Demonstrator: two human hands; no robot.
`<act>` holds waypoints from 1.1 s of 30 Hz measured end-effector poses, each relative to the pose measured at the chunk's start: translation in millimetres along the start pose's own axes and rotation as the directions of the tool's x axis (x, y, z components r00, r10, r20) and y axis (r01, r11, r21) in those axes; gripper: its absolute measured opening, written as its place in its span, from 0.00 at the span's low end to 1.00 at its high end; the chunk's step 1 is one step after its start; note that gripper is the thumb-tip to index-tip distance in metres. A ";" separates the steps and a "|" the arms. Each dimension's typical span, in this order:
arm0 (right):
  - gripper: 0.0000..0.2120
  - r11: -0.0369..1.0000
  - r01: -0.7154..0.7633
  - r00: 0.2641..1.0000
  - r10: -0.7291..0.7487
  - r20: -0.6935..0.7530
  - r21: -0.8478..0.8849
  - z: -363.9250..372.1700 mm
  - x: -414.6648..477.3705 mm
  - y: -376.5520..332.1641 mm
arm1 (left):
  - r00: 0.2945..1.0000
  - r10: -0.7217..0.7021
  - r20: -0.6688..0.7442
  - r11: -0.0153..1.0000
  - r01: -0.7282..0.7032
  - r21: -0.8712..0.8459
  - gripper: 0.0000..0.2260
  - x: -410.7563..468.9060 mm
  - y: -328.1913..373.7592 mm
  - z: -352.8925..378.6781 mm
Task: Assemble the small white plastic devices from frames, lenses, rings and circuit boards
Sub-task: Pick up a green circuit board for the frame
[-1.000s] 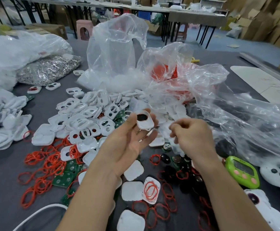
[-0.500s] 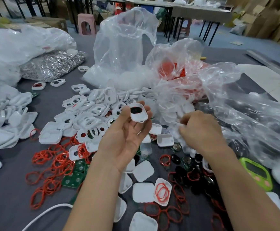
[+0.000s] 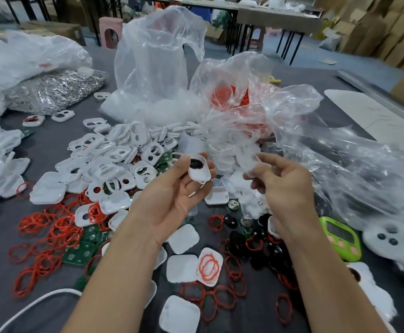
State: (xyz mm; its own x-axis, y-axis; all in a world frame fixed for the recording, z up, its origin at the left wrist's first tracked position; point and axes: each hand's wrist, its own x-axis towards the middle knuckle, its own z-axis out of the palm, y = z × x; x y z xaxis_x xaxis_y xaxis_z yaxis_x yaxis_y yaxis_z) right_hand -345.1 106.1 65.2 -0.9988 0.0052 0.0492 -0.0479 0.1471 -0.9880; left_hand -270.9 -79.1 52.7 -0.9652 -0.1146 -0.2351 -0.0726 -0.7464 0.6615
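A person is working at a grey tabletop (image 3: pixel 40 145) covered with small parts. The left hand (image 3: pixel 172 191), raised over the middle of the tabletop, is holding a white frame (image 3: pixel 199 169) with a dark round lens (image 3: pixel 197 163) sitting in it. The thumb is pressing on the frame's left side and the fingertips are curling up behind it.

The right hand (image 3: pixel 285 186), just beside it but not touching, is pinching a pale piece (image 3: pixel 251 162) between thumb and curled fingers. The piece is too blurred to identify.

A heap of white frames (image 3: pixel 114 155) is lying behind the left hand, toward the far edge. Red rings (image 3: pixel 52 227) and green circuit boards (image 3: pixel 81 253) are spreading toward the near left corner. White covers (image 3: pixel 183 239) are lying near the front edge, one of them cradling red rings. Dark parts (image 3: pixel 263 251) are clustering under the right wrist.

Clear plastic bags (image 3: pixel 155 56) are standing crumpled along the far side, one showing red contents (image 3: pixel 234 97). A silvery bag (image 3: pixel 49 90) is resting toward the far left corner. A green timer (image 3: pixel 340 239) and a white controller (image 3: pixel 393 243) are lying by the right edge. The timer's screen is too blurred to read.
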 end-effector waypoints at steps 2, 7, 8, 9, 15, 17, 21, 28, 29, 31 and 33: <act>0.08 0.976 -0.077 0.989 0.050 0.136 0.204 1.1 -7.6 -6.4 | 1.000 -0.017 0.016 1.000 0.017 0.017 0.19 0.8 -3.2 3.2; 0.09 0.945 -0.185 0.951 0.103 0.290 0.271 -3.7 -16.8 -14.1 | 0.992 -0.060 0.113 0.997 0.054 0.054 0.17 0.9 -9.4 5.9; 0.11 0.949 -0.183 0.953 0.107 0.284 0.258 -4.5 -18.1 -14.7 | 0.989 -0.064 0.131 0.996 0.056 0.066 0.17 1.2 -10.3 5.5; 0.11 0.951 -0.178 0.955 0.106 0.277 0.251 -4.8 -19.1 -14.9 | 0.986 -0.064 0.154 0.996 0.053 0.075 0.17 1.5 -11.0 5.3; 0.12 0.925 -0.242 0.940 0.148 0.309 0.294 4.4 -25.6 -12.5 | 0.973 -0.018 0.231 0.994 -0.008 0.110 0.20 2.3 -12.9 5.5; 0.10 0.930 -0.215 0.949 0.126 0.290 0.299 7.1 -27.0 -11.1 | 0.970 -0.017 0.244 0.993 -0.012 0.116 0.18 2.8 -13.3 5.0; 0.05 0.984 -0.019 0.976 -0.020 0.217 0.178 8.2 -28.6 -8.8 | 0.965 -0.013 0.262 0.995 -0.013 0.097 0.17 3.1 -12.3 5.9; 0.09 0.988 0.129 0.971 -0.142 0.192 0.080 5.6 -28.5 -7.6 | 0.958 -0.019 0.287 0.998 0.000 0.069 0.16 3.0 -10.9 5.1; 0.10 0.988 0.102 0.973 -0.123 0.195 0.114 4.3 -27.4 -8.9 | 0.958 -0.020 0.287 0.998 0.002 0.062 0.16 2.8 -10.7 4.9; 0.14 0.986 0.050 0.976 -0.082 0.203 0.158 -1.3 -24.0 -13.6 | 0.959 -0.014 0.285 0.999 0.001 0.046 0.15 2.4 -10.2 4.2; 0.16 0.984 0.041 0.969 -0.081 0.234 0.171 -10.5 -20.4 -19.9 | 0.962 -0.024 0.271 0.999 0.010 0.053 0.14 2.0 -9.5 3.7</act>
State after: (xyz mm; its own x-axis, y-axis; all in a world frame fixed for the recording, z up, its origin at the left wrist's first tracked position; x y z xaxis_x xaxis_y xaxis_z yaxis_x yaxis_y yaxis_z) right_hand -323.7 113.4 85.4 -0.9667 -0.2383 0.0934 -0.0903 -0.0237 -0.9956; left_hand -273.1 -69.8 48.6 -0.9951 0.0854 -0.0490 -0.0954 -0.7118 0.6959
